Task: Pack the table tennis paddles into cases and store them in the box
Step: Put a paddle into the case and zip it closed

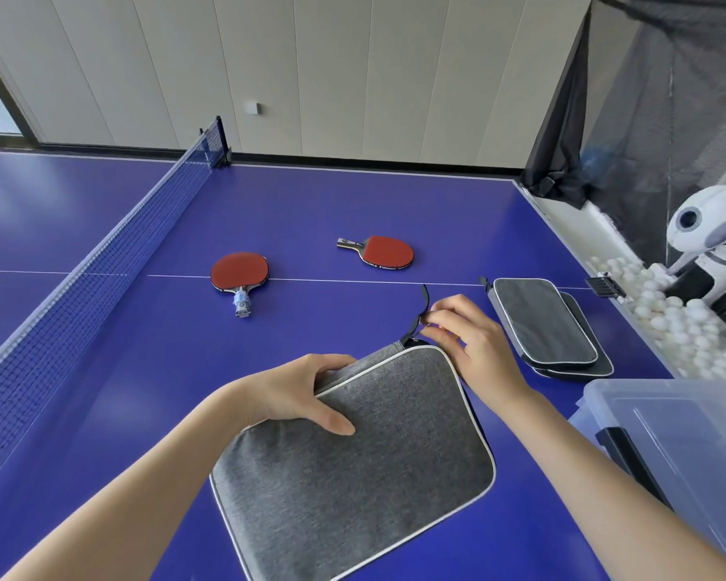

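Observation:
A grey fabric paddle case with white piping lies in front of me on the blue table. My left hand grips its upper left edge, thumb on top. My right hand pinches the black zipper pull strap at the case's top corner. Two red paddles lie farther out: one near the centre line with a taped handle, the other to its right. Two more grey cases are stacked at the right. A clear plastic box stands at the lower right.
The blue net runs diagonally across the left. Off the table's right edge a white ball machine stands behind a tray of several white balls, under a black catch net.

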A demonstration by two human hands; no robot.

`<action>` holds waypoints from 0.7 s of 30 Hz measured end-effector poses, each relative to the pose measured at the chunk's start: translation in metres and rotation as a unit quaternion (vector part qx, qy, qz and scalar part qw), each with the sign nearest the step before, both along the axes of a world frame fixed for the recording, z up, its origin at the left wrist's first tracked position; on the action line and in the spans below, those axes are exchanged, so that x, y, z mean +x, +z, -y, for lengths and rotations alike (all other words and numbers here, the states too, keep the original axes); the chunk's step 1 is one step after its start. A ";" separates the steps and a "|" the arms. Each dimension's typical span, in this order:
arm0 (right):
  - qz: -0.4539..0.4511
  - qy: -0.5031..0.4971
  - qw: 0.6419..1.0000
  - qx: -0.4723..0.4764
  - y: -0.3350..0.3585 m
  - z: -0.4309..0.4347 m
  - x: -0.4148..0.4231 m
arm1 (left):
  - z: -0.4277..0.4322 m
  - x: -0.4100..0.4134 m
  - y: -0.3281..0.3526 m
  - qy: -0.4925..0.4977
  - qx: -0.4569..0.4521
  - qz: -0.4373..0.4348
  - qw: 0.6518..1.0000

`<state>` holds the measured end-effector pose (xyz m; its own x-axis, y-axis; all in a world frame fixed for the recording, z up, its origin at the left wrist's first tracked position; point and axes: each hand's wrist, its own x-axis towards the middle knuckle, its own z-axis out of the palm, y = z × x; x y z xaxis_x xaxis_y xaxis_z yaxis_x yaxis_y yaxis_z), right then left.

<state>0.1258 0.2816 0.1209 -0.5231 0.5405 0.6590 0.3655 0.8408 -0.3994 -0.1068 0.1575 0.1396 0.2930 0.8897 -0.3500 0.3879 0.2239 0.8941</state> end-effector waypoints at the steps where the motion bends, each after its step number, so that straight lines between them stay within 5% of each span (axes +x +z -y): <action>1: -0.001 -0.003 1.000 -0.018 0.001 0.000 0.000 | 0.000 0.000 -0.002 0.005 0.003 0.003 1.000; 9: -0.146 -0.110 0.954 -0.239 -0.011 0.009 0.012 | 0.011 -0.015 -0.021 0.129 0.015 0.105 0.986; 16: -0.224 -0.096 0.810 -0.533 -0.044 0.051 -0.007 | 0.023 -0.019 -0.041 0.289 0.026 0.226 0.930; 21: -0.194 -0.034 0.744 -0.639 -0.062 0.077 -0.037 | 0.029 -0.016 -0.058 0.365 0.024 0.266 0.892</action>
